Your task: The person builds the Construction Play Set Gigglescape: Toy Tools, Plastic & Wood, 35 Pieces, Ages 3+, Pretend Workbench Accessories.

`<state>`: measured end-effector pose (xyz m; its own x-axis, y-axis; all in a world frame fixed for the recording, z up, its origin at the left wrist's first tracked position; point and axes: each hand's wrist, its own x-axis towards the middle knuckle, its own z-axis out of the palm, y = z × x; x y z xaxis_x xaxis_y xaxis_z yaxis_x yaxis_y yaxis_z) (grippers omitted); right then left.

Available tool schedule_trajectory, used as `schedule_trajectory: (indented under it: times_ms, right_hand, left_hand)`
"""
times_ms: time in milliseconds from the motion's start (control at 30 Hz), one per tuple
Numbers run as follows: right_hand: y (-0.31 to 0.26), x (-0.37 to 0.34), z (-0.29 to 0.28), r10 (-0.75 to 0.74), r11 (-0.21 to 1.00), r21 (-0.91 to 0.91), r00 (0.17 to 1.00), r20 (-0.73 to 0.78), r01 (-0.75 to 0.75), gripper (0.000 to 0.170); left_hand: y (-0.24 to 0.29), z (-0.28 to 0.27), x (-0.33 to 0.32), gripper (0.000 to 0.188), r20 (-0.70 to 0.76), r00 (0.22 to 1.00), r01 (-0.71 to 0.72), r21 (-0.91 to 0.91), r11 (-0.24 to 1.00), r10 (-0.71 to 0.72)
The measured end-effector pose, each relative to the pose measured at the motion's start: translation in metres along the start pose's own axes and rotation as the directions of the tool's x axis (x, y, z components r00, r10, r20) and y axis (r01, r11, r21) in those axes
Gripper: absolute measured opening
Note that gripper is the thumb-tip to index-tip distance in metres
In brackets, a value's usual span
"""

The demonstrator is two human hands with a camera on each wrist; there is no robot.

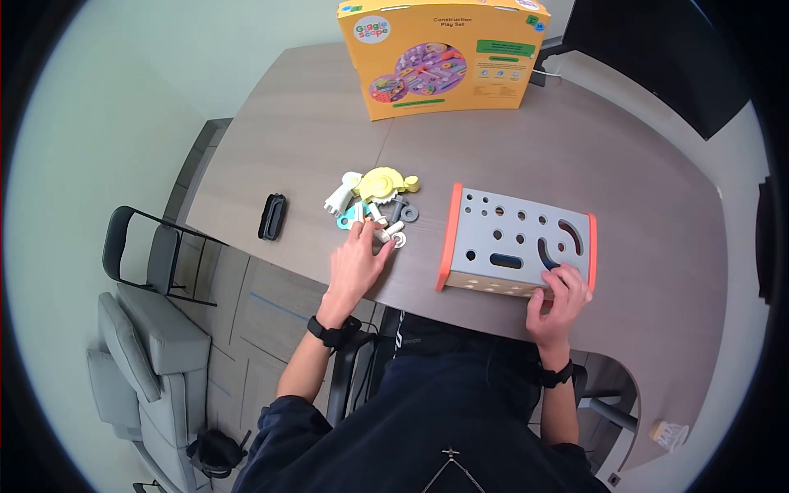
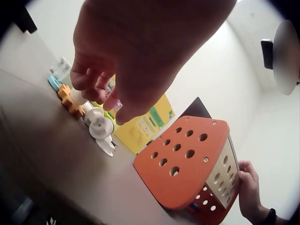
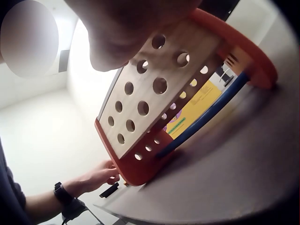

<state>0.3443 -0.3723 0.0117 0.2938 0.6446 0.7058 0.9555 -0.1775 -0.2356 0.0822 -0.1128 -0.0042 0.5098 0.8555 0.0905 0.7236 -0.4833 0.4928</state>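
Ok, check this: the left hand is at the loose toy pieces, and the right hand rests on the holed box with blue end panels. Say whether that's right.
Not quite: the end panels are orange, not blue; the left wrist view shows it. The left hand is at the loose toy pieces, and the right hand rests on the holed box.

The perforated box (image 1: pixel 530 230) has smooth, matt, painted-looking end panels (image 2: pixel 197 173); its near side (image 3: pixel 144 89) is bare, pale-grained wood. Loose parts (image 1: pixel 380 182) at left resemble smooth, matt plastic. The far carton (image 1: pixel 472 49) is printed card; the tabletop (image 1: pixel 329 140) looks smooth; the left sofa (image 1: pixel 177 329) appears cloth-covered.
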Motion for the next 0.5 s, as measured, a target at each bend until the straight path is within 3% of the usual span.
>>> schedule_trajectory:
  times_ms: [233,333,433,500]
  right_hand:
    - [0.006,-0.009,0.001,-0.025,1.0,-0.014,0.999,0.043,0.026,0.048]
    - [-0.002,-0.009,0.001,-0.073,0.991,-0.106,0.99,0.118,0.086,0.064]
    - [0.007,-0.02,0.006,-0.126,0.953,-0.246,0.972,0.198,0.174,0.08]
    - [0.015,-0.028,0.009,-0.155,0.938,-0.276,0.965,0.211,0.211,0.083]
  left_hand:
    - [-0.001,0.008,-0.002,0.044,-0.054,0.999,-0.001,-0.012,1.0,0.001]
    - [0.005,0.001,-0.006,0.042,-0.063,0.998,-0.008,-0.106,0.994,0.001]
    - [0.01,-0.003,-0.013,0.039,0.024,0.999,0.03,-0.168,0.985,-0.027]
    - [0.012,0.003,-0.023,0.037,0.027,0.996,-0.076,-0.231,0.97,0.084]
